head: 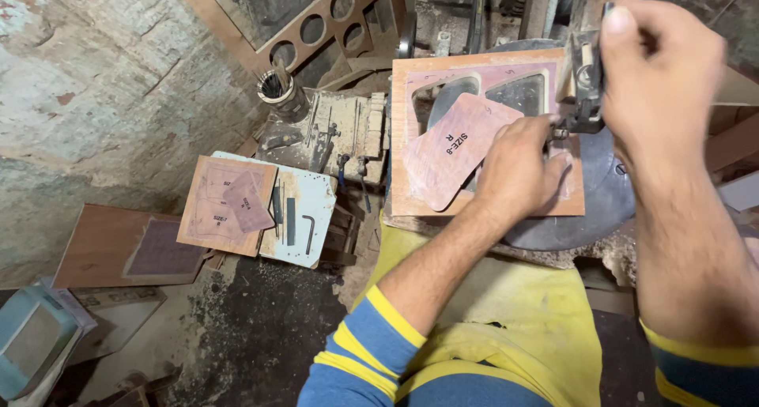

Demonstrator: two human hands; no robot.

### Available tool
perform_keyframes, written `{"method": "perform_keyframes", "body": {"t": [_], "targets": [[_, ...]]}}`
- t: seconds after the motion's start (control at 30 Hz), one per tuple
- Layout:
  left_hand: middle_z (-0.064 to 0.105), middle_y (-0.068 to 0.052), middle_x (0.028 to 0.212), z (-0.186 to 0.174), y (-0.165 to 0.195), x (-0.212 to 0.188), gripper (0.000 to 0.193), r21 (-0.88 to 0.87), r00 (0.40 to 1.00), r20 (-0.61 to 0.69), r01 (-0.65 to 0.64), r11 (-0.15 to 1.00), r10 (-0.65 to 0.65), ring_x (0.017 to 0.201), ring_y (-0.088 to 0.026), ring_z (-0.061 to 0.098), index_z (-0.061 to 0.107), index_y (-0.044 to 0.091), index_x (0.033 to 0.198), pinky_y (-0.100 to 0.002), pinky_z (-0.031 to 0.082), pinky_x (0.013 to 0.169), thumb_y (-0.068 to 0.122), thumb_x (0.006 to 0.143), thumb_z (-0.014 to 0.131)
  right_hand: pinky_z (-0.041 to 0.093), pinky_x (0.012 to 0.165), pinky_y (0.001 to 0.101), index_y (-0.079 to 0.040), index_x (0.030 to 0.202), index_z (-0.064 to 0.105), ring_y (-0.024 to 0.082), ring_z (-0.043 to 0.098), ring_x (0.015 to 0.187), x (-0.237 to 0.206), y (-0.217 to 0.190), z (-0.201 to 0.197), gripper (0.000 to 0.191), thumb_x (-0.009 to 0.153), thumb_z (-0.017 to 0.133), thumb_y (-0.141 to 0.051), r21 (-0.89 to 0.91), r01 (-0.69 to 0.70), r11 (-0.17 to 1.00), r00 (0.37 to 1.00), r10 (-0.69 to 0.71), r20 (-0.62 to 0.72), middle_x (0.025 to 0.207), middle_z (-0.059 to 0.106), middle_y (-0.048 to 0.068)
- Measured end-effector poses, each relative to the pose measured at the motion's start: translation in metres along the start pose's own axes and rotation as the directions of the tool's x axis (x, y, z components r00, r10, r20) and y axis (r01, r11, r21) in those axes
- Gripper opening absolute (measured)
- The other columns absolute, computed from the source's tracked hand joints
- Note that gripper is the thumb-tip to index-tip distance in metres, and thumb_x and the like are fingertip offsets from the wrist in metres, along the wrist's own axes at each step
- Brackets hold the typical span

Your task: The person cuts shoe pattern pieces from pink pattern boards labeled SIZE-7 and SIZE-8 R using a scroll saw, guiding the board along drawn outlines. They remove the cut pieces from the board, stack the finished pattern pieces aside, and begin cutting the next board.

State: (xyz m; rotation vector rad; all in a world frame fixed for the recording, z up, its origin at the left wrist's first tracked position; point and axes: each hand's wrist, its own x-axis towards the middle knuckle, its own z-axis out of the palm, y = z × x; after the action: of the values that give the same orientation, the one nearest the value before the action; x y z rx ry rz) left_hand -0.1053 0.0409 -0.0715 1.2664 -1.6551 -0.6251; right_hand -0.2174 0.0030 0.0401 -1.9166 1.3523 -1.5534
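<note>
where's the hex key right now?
Head view, left of centre: the black hex key lies on the pale blue board, beside the small plywood template, well left of the left hand.

hands (pixel 585 122) on wooden template (pixel 419 194), machine (pixel 585 83)

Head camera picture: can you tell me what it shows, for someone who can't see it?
A person's left hand presses on a wooden board with cut-out holes, beside a loose pinkish cut-out piece. Their right hand grips a dark metal tool above it. More boards lie to the left.
</note>
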Motion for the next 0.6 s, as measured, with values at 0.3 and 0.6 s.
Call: {"method": "perform_keyframes", "body": {"t": [0.3,0.6], "targets": [[0.068,-0.020,0.101,0.026,-0.017,-0.004,0.015,0.031,0.998,-0.056,-0.008,0.999,0.010,0.104,-0.040,0.065,0.068,-0.002,0.096,-0.048,0.052,0.098,0.011,0.089,0.070,0.046,0.093,0.0403,-0.001,0.094,0.066,0.030,0.063,0.097,-0.057,0.009,-0.002,0.020,0.109,0.054,-0.006,-0.340,0.525,0.780,0.808,-0.583,-0.089,0.099,0.072,0.013],[0.068,-0.018,0.096,0.025,-0.015,-0.004,0.012,0.059,0.998,-0.057,-0.011,0.998,0.015,0.098,-0.040,0.065,0.069,-0.001,0.088,-0.049,0.053,0.091,0.011,0.087,0.071,0.050,0.096,0.0269,-0.002,0.136,0.057,0.017,0.062,0.110,-0.109,0.006,-0.032,0.036,0.106,0.073,-0.016,0.086,0.006,0.996,1.000,-0.005,-0.004,0.123,0.066,0.010]]}}
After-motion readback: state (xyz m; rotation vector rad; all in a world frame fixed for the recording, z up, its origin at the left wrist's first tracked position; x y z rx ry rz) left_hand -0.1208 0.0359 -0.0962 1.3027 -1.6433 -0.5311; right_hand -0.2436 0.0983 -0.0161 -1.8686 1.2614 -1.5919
